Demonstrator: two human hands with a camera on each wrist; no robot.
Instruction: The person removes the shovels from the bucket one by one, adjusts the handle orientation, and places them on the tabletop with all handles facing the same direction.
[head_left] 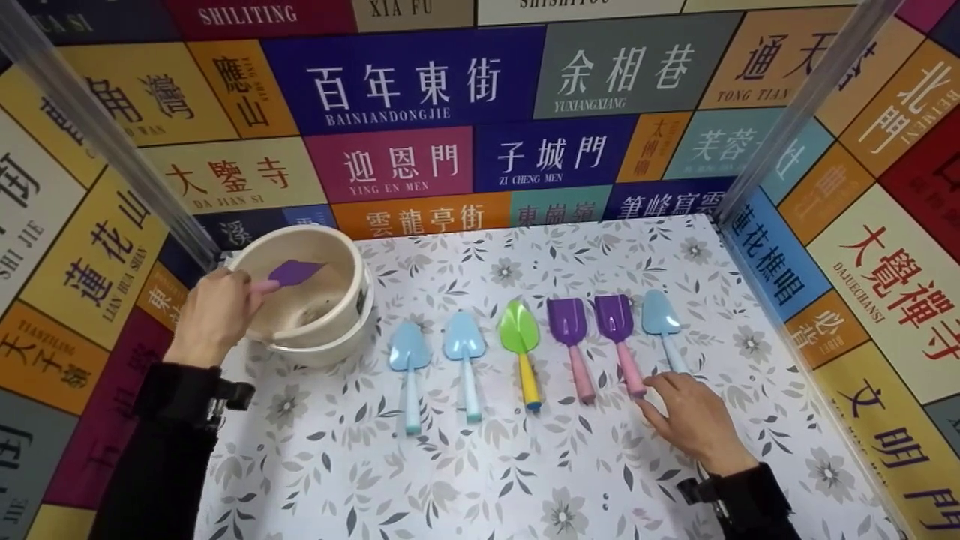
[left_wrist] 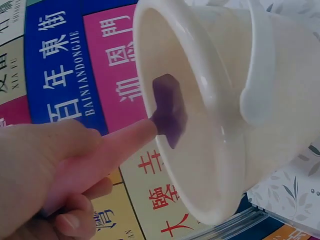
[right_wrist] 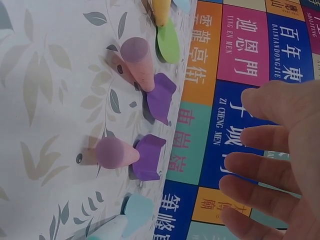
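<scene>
My left hand (head_left: 216, 311) grips the pink handle of a toy shovel (left_wrist: 170, 110) with a purple blade. That blade is at the mouth of a cream bucket (head_left: 352, 300), whose white handle hangs at its side. My right hand (head_left: 694, 416) hovers with fingers spread and nothing in them, as the right wrist view shows. Nearest to it are a purple shovel (head_left: 615, 319) with a pink handle and a light blue trowel (head_left: 661, 313). Left of these lie another purple shovel (head_left: 568, 321), a green trowel (head_left: 519, 328) with a yellow handle, and two light blue trowels (head_left: 464, 337).
A white tabletop (head_left: 465, 480) with a grey flower print lies under everything. Panels printed with Chinese signs (head_left: 405, 79) wall in the back and both sides. Clear posts (head_left: 810, 97) stand at the back corners.
</scene>
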